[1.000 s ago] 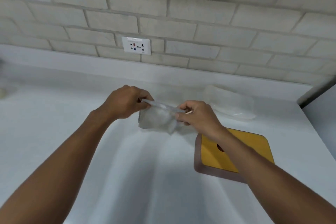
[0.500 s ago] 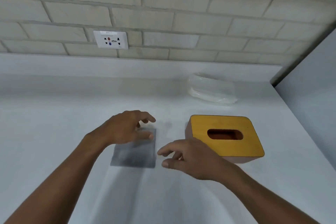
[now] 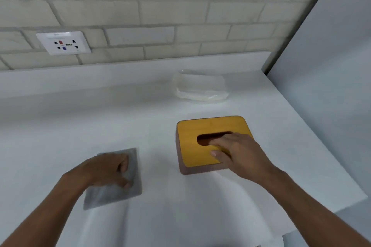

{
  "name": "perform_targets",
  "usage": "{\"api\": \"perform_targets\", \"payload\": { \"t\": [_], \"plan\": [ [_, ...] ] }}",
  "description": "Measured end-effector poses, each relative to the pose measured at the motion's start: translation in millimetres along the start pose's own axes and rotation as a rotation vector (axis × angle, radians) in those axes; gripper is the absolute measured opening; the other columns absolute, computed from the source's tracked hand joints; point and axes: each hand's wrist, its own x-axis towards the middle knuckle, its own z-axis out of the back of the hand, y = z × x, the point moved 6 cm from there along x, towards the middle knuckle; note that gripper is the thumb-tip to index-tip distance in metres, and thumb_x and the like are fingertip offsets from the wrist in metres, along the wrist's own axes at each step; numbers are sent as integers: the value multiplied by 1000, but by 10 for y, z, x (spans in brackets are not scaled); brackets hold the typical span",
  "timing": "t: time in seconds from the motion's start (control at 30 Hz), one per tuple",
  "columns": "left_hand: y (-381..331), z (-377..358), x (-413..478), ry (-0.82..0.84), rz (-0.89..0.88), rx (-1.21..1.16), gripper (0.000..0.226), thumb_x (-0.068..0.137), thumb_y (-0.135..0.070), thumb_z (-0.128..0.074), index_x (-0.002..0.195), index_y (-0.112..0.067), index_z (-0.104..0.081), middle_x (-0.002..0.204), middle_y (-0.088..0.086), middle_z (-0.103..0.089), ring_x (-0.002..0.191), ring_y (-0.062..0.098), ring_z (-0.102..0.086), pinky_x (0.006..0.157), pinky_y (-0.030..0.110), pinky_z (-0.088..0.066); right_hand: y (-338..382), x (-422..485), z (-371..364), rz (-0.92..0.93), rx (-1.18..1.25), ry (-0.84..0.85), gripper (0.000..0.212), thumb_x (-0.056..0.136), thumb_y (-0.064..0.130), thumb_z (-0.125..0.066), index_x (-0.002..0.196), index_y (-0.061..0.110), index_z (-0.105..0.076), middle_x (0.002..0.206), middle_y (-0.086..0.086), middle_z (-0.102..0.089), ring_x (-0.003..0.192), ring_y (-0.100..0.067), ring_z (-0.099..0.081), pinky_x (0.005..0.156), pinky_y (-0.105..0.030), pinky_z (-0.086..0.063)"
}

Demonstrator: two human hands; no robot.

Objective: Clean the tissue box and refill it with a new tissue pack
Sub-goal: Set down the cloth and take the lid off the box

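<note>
White counter (image 3: 60, 126) below a brick wall. The right hand (image 3: 241, 152) pinches the tissue box (image 3: 192, 146) by its yellow lid, fingers in the slot, thumb on top. The box looks rigid, light and smooth, so the slot edge seems the surest hold. Left of the box, the blurred left hand (image 3: 104, 168) grips a limp grey cloth (image 3: 120, 194). Behind the box lies a soft wrapped tissue pack (image 3: 200, 88), with a wall socket (image 3: 64, 43) far left. Nothing crowds the box.

You face a wall of pale brick (image 3: 140, 12) with grey mortar lines, and a white socket plate (image 3: 63, 43) sits low on its left. Below it lies a white countertop (image 3: 60, 126) with a low upstand (image 3: 120, 72) behind it. A plain grey panel (image 3: 331, 56) closes your right side, and the light is soft and even.
</note>
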Motion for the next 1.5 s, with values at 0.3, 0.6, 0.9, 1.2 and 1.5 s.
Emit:
{"api": "perform_targets", "payload": {
  "t": [0.3, 0.6, 0.9, 1.2, 1.5],
  "plan": [
    [-1628, 399, -174, -307, -410, -302, 130, 45, -94, -73, 154, -60, -10, 156, -16, -33, 139, 8, -40, 112, 35, -39, -150, 156, 12, 110, 66, 82, 29, 93, 57, -53, 116, 44, -64, 101, 24, -67, 87, 2, -59, 66, -16, -44],
    [-2001, 111, -13, -387, -504, -360, 165, 39, -93, -81, 159, -47, 22, 173, -18, 10, 161, 8, 2, 128, 48, -22, -314, 199, -42, 241, 80, 271, 38, 89, 64, -52, 120, 44, -63, 107, 21, -70, 95, -1, -62, 77, -35, -54],
    [-1986, -46, -153, -481, -562, -605, 156, 50, -92, -76, 162, -39, 19, 175, -10, 5, 162, 20, -10, 126, 58, -25, -227, 129, -95, 278, 11, 329, 70, 76, 82, -51, 136, 47, -48, 133, 23, -58, 115, -6, -56, 83, -30, -48],
    [-1818, -213, -149, -424, -532, -560, 169, 43, -76, -92, 156, -46, 31, 160, -31, -14, 149, -1, -26, 115, 30, -36, -144, -60, -262, 192, 92, 318, 83, 67, 84, -55, 138, 43, -44, 127, 27, -49, 116, -2, -47, 90, -25, -43],
    [-1878, -234, -153, -462, -613, -548, 159, 54, -80, -85, 156, -43, 31, 152, -33, -19, 143, 9, -36, 108, 31, -43, -52, -144, -354, 127, 115, 236, 78, 70, 85, -53, 133, 40, -47, 124, 21, -52, 111, -3, -48, 91, -24, -32]
  ]
}}
